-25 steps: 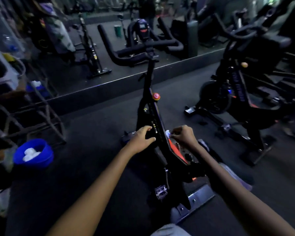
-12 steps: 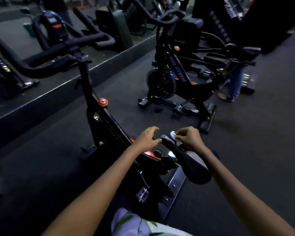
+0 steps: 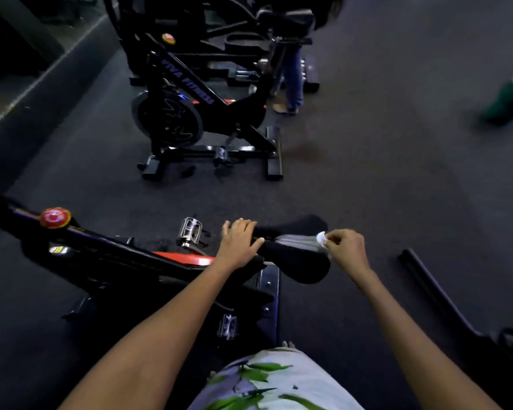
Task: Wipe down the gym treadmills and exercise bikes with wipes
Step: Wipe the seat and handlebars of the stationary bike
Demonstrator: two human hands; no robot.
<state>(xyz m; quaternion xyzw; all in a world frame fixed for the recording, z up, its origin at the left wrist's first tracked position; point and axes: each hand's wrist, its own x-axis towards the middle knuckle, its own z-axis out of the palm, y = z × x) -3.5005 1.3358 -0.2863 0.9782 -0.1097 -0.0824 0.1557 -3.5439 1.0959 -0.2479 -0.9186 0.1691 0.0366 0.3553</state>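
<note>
Wipe [image 3: 321, 238] in our right hand [image 3: 345, 251], a small white wad pinched between thumb and fingertips, sits against the wide rear end of the black saddle [image 3: 293, 258]. Our right grip is clamped on the wipe. Our left hand [image 3: 239, 244] lies on the narrow nose of the saddle, fingers draped over it and the thumb against its side, so that grip is closed round the seat. The saddle belongs to the exercise bike [image 3: 137, 261] just in front of us, its black frame with a red stripe running off to the left. A red knob [image 3: 55, 217] sits on the frame and a metal pedal [image 3: 191, 229] shows beyond it. A second bike [image 3: 196, 113] stands well apart on the dark floor [image 3: 397, 173]. Beside it we see another person's legs [image 3: 293, 81] in jeans. Our leaf-print shorts [image 3: 273, 383] fill the bottom edge.
</note>
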